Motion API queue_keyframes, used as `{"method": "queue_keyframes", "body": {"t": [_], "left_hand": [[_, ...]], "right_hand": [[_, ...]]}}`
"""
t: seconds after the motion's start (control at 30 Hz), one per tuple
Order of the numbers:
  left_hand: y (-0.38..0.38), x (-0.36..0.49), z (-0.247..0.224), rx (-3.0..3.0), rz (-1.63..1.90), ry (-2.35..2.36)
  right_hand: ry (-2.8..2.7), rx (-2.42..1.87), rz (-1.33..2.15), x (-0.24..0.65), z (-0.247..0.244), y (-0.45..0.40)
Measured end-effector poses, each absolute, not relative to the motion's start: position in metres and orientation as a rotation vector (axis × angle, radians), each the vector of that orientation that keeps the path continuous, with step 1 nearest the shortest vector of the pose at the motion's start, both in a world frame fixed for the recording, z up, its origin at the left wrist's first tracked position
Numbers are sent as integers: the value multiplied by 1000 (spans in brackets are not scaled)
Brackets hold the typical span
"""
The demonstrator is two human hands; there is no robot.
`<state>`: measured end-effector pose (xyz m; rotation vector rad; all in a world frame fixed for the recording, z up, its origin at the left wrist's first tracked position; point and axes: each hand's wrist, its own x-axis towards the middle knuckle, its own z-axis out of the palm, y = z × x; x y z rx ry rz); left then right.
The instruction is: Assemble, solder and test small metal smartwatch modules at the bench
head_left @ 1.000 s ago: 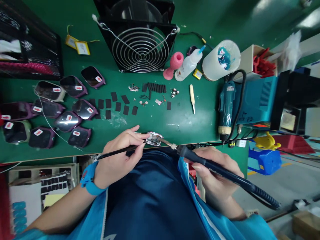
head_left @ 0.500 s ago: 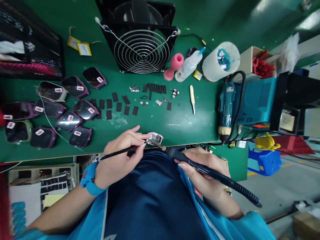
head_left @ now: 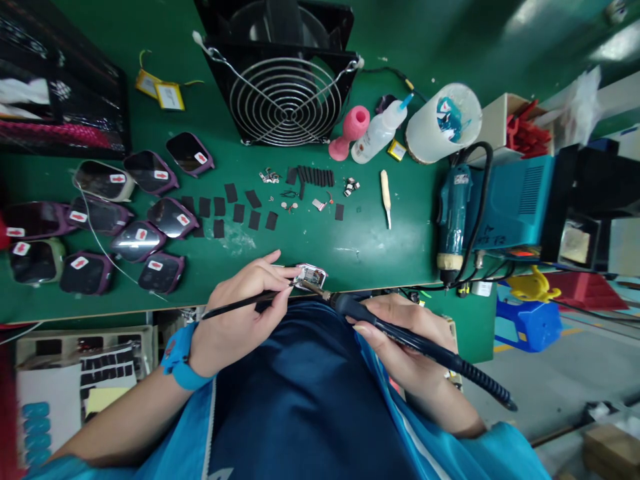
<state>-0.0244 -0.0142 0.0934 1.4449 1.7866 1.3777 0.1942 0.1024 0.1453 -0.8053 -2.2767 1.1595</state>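
Black tweezers point(head_left: 240, 305) are pinched in my left hand point(head_left: 250, 293), their tips at a small opened smartwatch case point(head_left: 311, 276) with electronics showing inside. Fingertips of that hand also rest against the case at the table's front edge. My right hand point(head_left: 405, 333) is closed around the dark handle of a soldering iron point(head_left: 370, 316), whose metal tip reaches into the case close to the tweezer tips. The exact contact point is too small to make out. Several black pads point(head_left: 239, 213) and small parts point(head_left: 289, 207) lie beyond my hands.
Several watch cases with arrow stickers point(head_left: 137, 241) lie at left. A fan with a wire guard point(head_left: 290, 100) stands at the back, beside a dropper bottle point(head_left: 377, 137) and a white cup point(head_left: 443, 123). A blade tool point(head_left: 385, 199) and an electric screwdriver point(head_left: 454, 217) are at right.
Almost nothing differs. The view has shifted very slightly, and both hands keep the tweezers and soldering iron at the watch case.
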Motion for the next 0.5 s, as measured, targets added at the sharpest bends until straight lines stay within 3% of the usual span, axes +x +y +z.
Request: {"method": "queue_keyframes", "body": {"t": [0.5], "left_hand": [[-14, -25, 93, 1472, 1367, 1791]], "right_hand": [[-2354, -846, 1098, 190, 152, 103]]}}
